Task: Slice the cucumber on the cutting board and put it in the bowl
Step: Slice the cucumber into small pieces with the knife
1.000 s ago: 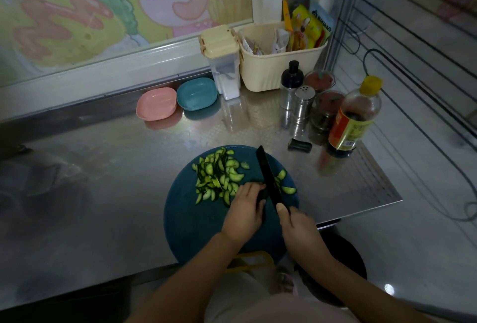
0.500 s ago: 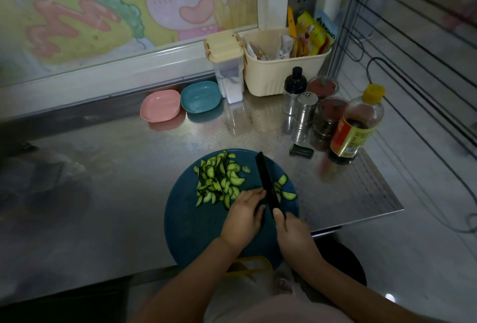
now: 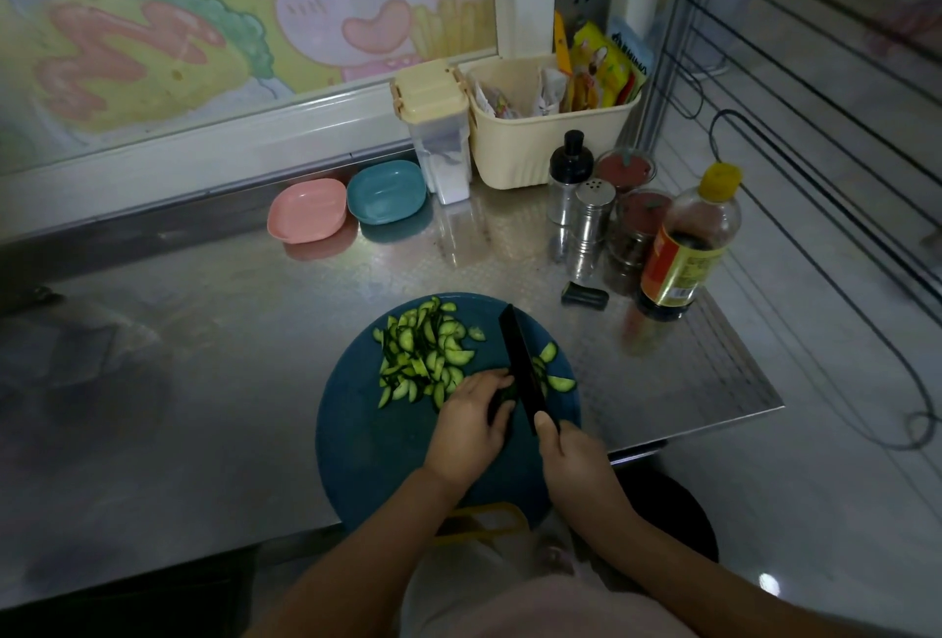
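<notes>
A round dark blue cutting board (image 3: pixel 372 443) lies at the steel counter's front edge. A heap of cucumber slices (image 3: pixel 425 357) covers its far left part, and a few slices (image 3: pixel 558 380) lie right of the blade. My left hand (image 3: pixel 469 426) holds down the small remaining cucumber piece (image 3: pixel 504 395), its fingers curled over it. My right hand (image 3: pixel 573 459) grips the handle of a black knife (image 3: pixel 520 362), whose blade rests right beside the left fingertips. A pink bowl (image 3: pixel 307 210) and a teal bowl (image 3: pixel 386 191) stand at the back of the counter.
A cream basket (image 3: pixel 545 137) of packets and a lidded container (image 3: pixel 438 132) stand at the back. Shakers (image 3: pixel 591 214), spice jars and a sauce bottle (image 3: pixel 688 245) crowd the right side. A small black object (image 3: pixel 585 295) lies near the board. The counter edge (image 3: pixel 739 413) drops off right.
The knife and both hands stay over the same spot on the board; the blade has shifted only slightly along the cucumber piece. The camera view has moved a little.
</notes>
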Tool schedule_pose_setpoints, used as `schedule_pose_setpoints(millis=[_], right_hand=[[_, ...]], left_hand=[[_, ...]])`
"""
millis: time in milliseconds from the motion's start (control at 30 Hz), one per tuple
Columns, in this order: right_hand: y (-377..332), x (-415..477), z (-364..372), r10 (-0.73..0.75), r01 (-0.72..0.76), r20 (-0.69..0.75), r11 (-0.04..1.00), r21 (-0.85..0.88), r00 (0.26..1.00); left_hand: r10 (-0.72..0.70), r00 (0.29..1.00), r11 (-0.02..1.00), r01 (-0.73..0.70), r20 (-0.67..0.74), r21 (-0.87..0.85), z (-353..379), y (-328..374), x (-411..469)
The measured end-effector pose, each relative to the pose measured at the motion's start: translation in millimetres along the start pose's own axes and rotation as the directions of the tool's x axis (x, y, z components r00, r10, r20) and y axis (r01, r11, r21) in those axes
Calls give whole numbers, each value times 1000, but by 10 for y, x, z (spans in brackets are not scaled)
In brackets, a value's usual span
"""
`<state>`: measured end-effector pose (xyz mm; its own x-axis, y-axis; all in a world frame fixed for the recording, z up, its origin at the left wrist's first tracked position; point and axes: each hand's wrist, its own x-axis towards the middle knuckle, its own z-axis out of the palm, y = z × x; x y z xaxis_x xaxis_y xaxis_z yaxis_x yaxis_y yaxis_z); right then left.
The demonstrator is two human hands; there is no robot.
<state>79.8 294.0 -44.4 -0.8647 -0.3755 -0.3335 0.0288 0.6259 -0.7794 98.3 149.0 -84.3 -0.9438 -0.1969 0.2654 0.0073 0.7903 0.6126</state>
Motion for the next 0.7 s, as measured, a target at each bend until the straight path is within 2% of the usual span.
schedule_pose_setpoints(millis=[267, 700], right_hand=[[-11, -88, 6, -21, 22, -17, 998, 65, 1000], [-51, 23, 135, -39, 38, -49, 999, -37, 998]], left_hand=[[-11, 1000, 1000, 11, 5, 17, 6, 3, -23], [13, 1000, 1000, -13, 18, 11, 14, -33, -4]])
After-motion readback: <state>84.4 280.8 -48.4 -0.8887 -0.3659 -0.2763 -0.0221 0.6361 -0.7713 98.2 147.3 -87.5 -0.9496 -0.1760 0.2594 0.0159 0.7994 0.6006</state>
